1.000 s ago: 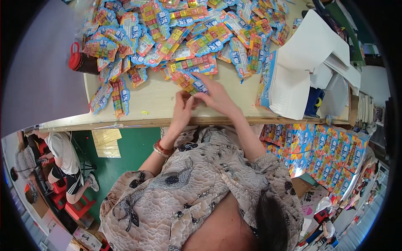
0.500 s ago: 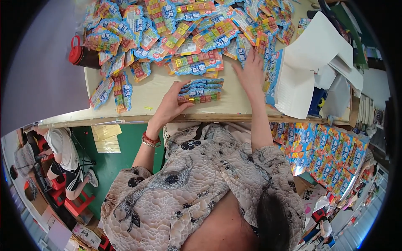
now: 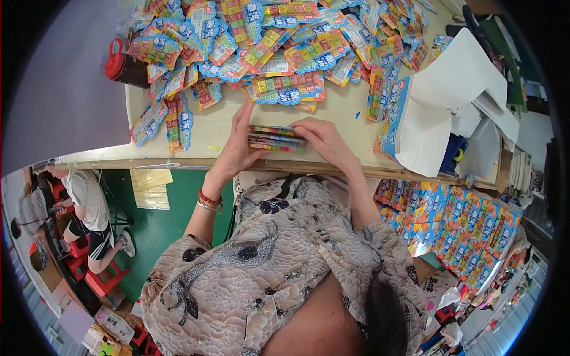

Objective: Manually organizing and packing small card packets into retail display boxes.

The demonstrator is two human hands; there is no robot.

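Observation:
A small stack of colourful candy packs (image 3: 274, 140) stands on edge near the front of the table, held between my two hands. My left hand (image 3: 233, 148) grips its left end, fingers behind and thumb in front. At the right end my right hand (image 3: 325, 141) closes on the stack with fingers bent over the edge. Beyond it lies a big heap of the same packs (image 3: 291, 89), blue-edged with yellow, red and green pieces. Two loose packs (image 3: 178, 124) lie to the left of my left hand.
An open white carton (image 3: 428, 121) stands at the right. A dark bottle with a red cap (image 3: 119, 66) is at the left. Filled colourful boxes (image 3: 469, 225) are stacked below the table on the right. Another person (image 3: 89, 204) sits at the lower left.
My right hand has come from the packs at the right back to the stack and taken hold of its right end. The stack now looks more tightly squeezed together.

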